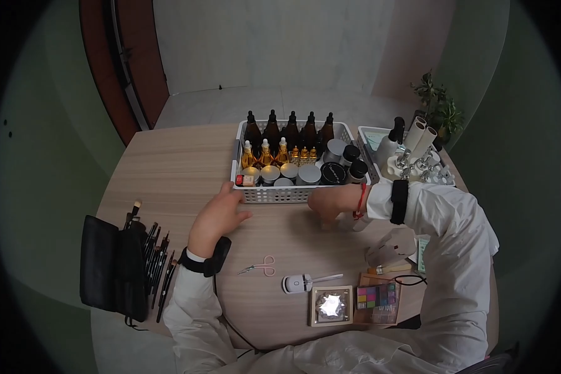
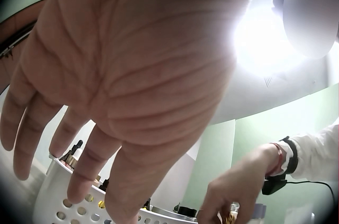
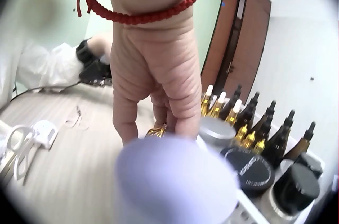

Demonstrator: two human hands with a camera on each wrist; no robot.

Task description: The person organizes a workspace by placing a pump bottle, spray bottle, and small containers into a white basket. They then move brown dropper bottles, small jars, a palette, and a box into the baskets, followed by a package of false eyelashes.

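A white perforated basket (image 1: 274, 196) stands before me, filled with dark dropper bottles (image 1: 292, 132), amber dropper bottles (image 1: 265, 156) and lidded jars (image 1: 308, 175). At its front left corner is my left hand (image 1: 218, 215), fingers extended by the basket's wall and holding nothing. My right hand (image 1: 335, 202) reaches down in front of the basket's right part. Between its fingertips, the right wrist view shows a small ridged gold-coloured item (image 3: 156, 131), mostly hidden. A blurred pale lavender cylinder (image 3: 175, 181) is close to that hand.
A second tray (image 1: 371, 140) with pump bottles stands at the back right. Nearer me are pink scissors (image 1: 268, 266), a white eyelash curler (image 1: 298, 284), a mirrored compact (image 1: 330, 305) and a colour palette (image 1: 378, 297). A black brush case (image 1: 100, 262) with makeup brushes lies left.
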